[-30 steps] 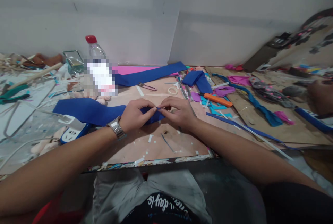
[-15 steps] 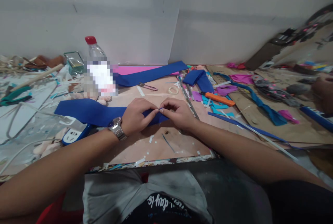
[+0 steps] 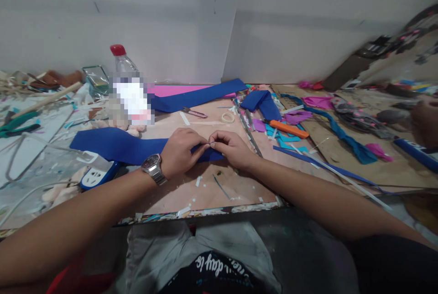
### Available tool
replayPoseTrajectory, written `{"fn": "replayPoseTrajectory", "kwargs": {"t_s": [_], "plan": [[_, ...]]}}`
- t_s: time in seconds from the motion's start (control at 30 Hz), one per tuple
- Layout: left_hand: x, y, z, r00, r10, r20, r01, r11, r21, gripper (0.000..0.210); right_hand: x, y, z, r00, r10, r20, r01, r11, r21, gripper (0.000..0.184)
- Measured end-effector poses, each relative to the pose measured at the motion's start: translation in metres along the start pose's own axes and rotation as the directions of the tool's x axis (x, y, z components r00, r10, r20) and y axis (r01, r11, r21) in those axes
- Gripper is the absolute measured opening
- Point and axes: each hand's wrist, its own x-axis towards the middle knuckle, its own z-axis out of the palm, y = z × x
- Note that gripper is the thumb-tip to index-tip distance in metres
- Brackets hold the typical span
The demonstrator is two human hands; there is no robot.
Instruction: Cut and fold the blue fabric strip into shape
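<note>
A long blue fabric strip (image 3: 137, 149) lies across the table in front of me, its right part running under both hands. My left hand (image 3: 183, 152), with a metal watch (image 3: 153, 168) on the wrist, pinches the strip's edge between thumb and forefinger. Right against it, my right hand (image 3: 235, 149) pinches the same edge from the other side. Fingertips of both hands almost meet, with a small bit of blue showing between them. Most of the strip's right end is hidden beneath the hands.
A red-capped bottle (image 3: 126, 66), a pink-handled cutter (image 3: 194, 113) and a tape roll (image 3: 227, 117) stand or lie beyond the hands. To the right are an orange box cutter (image 3: 289, 128) and fabric scraps. Left, a power strip (image 3: 97, 175). Another person's hand (image 3: 426, 118) shows far right.
Both hands keep their pinch at nearly the same spot, fingers shifting only slightly. The strip's left end has slid a little to the left.
</note>
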Motion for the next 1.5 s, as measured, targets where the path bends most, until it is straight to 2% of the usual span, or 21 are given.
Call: {"fn": "replayPoseTrajectory", "kwargs": {"t_s": [0.2,0.63,0.87,1.13,1.3,1.5], "plan": [[-0.001,-0.008,0.004,0.999,-0.037,0.029,0.036,0.999,0.033,0.024,0.004,0.007,-0.007,0.998,-0.068,0.017,0.070,0.989,-0.132,0.016],[-0.001,-0.005,0.002,0.998,-0.052,0.047,0.052,0.999,0.004,0.027,0.006,0.010,-0.009,0.990,-0.129,0.056,0.139,0.966,-0.219,0.012],[0.000,-0.004,0.000,0.995,-0.092,0.031,0.093,0.995,-0.031,0.027,0.006,0.004,-0.011,0.965,-0.263,0.026,0.258,0.919,-0.298,0.013],[0.002,-0.005,-0.004,0.972,-0.229,0.053,0.234,0.964,-0.126,0.024,0.004,0.006,-0.010,0.992,-0.121,-0.036,0.113,0.979,-0.170,0.015],[0.003,-0.004,-0.005,0.960,-0.252,0.118,0.273,0.937,-0.220,0.028,0.005,0.005,-0.011,0.976,-0.216,0.003,0.210,0.949,-0.236,0.014],[0.005,-0.006,-0.007,0.937,-0.291,0.191,0.336,0.898,-0.282,0.026,0.003,0.006,-0.011,0.943,-0.331,-0.025,0.305,0.893,-0.332,0.011]]}}
